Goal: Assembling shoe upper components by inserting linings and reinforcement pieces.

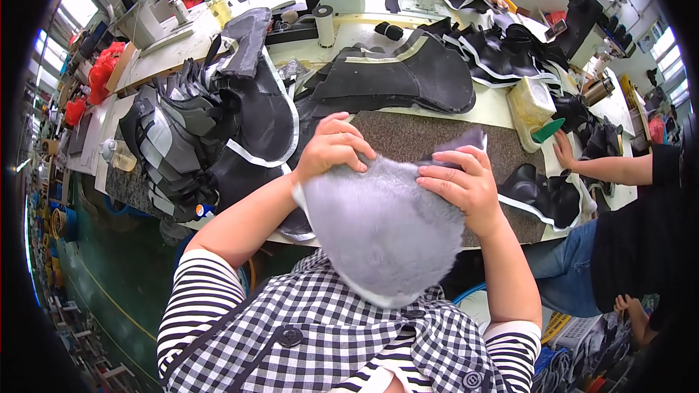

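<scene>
Fingers: left hand (331,147), right hand (464,183) curled nearly closed, gripping upper edge of grey fleece panel (386,236).
Fleece panel: held over near edge of table (492,106).
Fleece's lower end: could skew if one grip slackens.

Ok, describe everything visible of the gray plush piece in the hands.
The gray plush piece looks like short-pile fabric, with a paler strip along its lower left edge and a rounded lower end overlapping the checked garment in view. Its surface is partly blurred. The left hand and the right hand grip its upper edge. A dark patch shows just above the right hand; whether it belongs to the piece is unclear.
</scene>
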`<state>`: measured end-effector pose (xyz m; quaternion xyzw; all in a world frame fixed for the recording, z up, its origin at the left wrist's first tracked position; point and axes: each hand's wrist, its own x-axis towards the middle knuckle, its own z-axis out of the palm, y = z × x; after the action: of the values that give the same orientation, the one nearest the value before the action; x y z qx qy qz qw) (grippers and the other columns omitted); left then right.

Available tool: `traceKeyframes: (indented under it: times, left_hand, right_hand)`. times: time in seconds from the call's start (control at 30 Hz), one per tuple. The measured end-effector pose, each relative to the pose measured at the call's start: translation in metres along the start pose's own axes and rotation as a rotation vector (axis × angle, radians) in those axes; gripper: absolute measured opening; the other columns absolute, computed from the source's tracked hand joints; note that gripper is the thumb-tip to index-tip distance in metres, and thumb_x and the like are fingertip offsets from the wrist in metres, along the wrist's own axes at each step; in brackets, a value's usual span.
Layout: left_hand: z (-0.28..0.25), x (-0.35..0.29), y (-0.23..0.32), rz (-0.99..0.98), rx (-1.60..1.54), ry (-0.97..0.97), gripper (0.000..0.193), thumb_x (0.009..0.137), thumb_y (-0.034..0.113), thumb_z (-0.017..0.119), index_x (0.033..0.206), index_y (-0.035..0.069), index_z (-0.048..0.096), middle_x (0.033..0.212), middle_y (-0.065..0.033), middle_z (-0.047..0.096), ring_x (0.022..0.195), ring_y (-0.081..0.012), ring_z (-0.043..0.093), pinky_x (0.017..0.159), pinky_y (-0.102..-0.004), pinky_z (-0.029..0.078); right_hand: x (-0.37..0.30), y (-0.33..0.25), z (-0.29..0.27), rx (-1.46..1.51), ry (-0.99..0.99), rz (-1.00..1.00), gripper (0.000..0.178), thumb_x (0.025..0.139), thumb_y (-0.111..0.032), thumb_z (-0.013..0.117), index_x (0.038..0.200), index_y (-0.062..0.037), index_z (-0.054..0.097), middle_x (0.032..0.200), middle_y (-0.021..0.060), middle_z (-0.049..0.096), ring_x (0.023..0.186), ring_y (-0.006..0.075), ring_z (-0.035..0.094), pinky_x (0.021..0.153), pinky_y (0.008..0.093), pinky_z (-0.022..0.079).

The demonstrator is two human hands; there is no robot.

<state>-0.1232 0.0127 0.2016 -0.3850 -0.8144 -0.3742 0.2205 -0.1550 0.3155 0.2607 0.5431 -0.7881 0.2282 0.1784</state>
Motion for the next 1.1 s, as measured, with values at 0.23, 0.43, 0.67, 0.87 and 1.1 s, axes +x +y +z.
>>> traceKeyframes:
  times: [0.23,0.43,0.67,0.87,1.1]
  left_hand:
    - [0.071,-0.054,-0.015,-0.33,0.187,0.127,0.018,0.071,0.0,0.061,0.078,0.016,0.067,0.136,-0.0137,0.048,0.127,-0.035,0.043,0.103,-0.0423,0.039]
    - [0.101,-0.08,0.02,-1.103,-0.446,0.84,0.021,0.094,0.013,0.057,0.114,0.008,0.061,0.127,-0.0146,0.052,0.119,-0.0274,0.052,0.1,-0.0404,0.041]
    - [0.093,-0.06,0.0,-1.449,-0.414,0.044,0.042,0.088,0.038,0.065,0.105,0.0,0.067,0.091,-0.0113,0.07,0.087,-0.0215,0.066,0.081,-0.0339,0.049]
    - [0.104,-0.064,0.005,-1.273,-0.365,-0.017,0.033,0.084,0.013,0.069,0.114,0.002,0.065,0.105,-0.0107,0.07,0.096,-0.0174,0.065,0.085,-0.0317,0.049]
    - [0.126,-0.075,-0.001,-1.449,-0.417,0.296,0.044,0.084,0.035,0.07,0.102,-0.005,0.068,0.096,-0.0157,0.071,0.09,-0.0229,0.068,0.081,-0.0339,0.051]
  right_hand:
    - [-0.071,0.019,0.131,-0.113,0.053,0.416,0.032,0.072,-0.004,0.06,0.094,-0.0239,0.071,0.113,0.0047,0.052,0.105,0.0256,0.048,0.09,0.036,0.038]
    - [-0.097,-0.035,0.163,0.172,0.15,1.009,0.045,0.071,0.013,0.061,0.111,-0.001,0.046,0.101,0.0122,0.047,0.089,0.0238,0.054,0.078,0.0333,0.045]
    - [-0.097,-0.029,0.173,1.617,0.645,1.648,0.043,0.094,-0.031,0.059,0.122,0.0002,0.057,0.1,0.0056,0.064,0.09,0.0193,0.063,0.082,0.0328,0.051]
    - [-0.072,-0.001,0.164,1.747,0.243,1.698,0.052,0.083,-0.029,0.073,0.124,-0.002,0.057,0.116,0.0144,0.064,0.105,0.0306,0.062,0.094,0.043,0.047]
    - [-0.085,-0.014,0.197,1.866,0.285,1.6,0.04,0.078,-0.015,0.066,0.115,0.0013,0.062,0.109,0.0135,0.067,0.097,0.029,0.064,0.09,0.0407,0.049]
